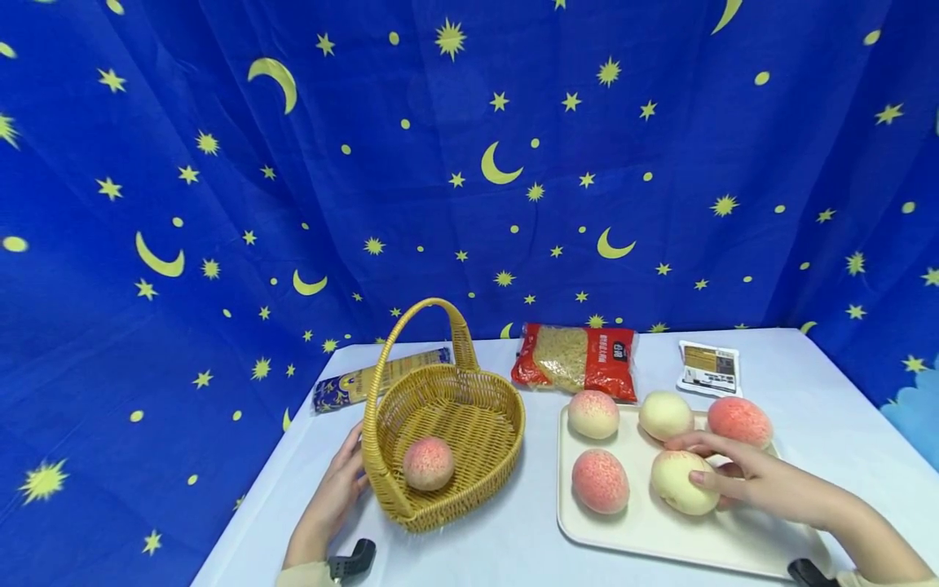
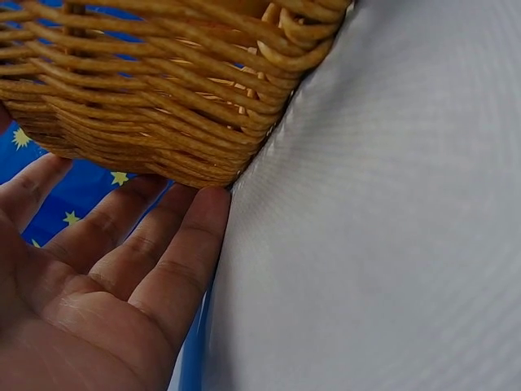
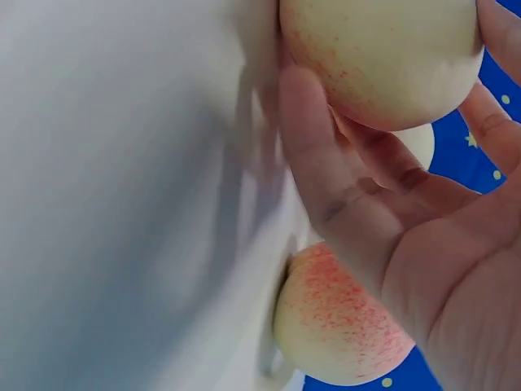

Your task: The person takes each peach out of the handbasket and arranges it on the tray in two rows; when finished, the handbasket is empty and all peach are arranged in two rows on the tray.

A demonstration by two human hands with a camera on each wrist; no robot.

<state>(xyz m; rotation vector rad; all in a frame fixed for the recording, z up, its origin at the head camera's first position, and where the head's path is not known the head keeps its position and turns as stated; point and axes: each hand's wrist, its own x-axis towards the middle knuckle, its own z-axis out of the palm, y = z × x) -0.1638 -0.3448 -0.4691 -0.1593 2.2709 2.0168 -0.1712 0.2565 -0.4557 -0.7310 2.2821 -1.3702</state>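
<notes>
A heart-shaped wicker basket (image 1: 484,401) with a tall handle stands left of the middle, holding one pink peach (image 1: 429,464). My left hand (image 1: 339,487) is at the basket's left side; in the left wrist view its extended fingers touch the low woven wall. On a cream tray (image 1: 645,545) at the right lie several peaches. My right hand (image 1: 770,481) grips the pale yellow peach (image 1: 678,483) in the tray's front row, thumb on top and fingers around its far and right sides. Left of it is a pink peach (image 1: 600,481). The right wrist view shows a red-speckled peach (image 3: 338,318) below the hand.
Behind the held peach sit a pink-topped peach (image 1: 593,414), a pale peach (image 1: 666,416) and a red peach (image 1: 739,421). A red pasta bag (image 1: 575,360), a white packet (image 1: 709,369) and a blue-and-yellow pack (image 1: 345,390) lie along the back, before a blue star-patterned cloth (image 1: 440,163).
</notes>
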